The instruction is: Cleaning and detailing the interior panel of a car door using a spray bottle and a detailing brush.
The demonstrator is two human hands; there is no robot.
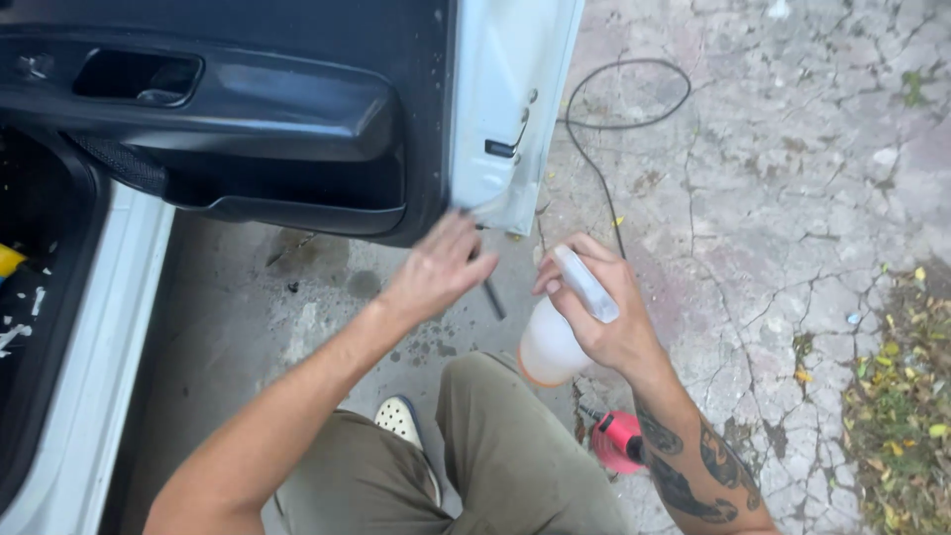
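Glossy white painted door edge [500,109], matt black, seemingly plastic trim [258,109], rough cracked paving [783,198].

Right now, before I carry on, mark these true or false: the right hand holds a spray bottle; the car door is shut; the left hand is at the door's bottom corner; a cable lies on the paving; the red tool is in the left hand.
1. The right hand holds a white spray bottle. True.
2. The car door is shut. False: it stands open, its dark inner panel facing the camera.
3. The left hand is at the door's bottom corner. True, though it is blurred, so contact is unclear.
4. A black cable lies on the cracked paving. True.
5. The red tool is in the left hand. False: it lies on the ground under the right forearm.
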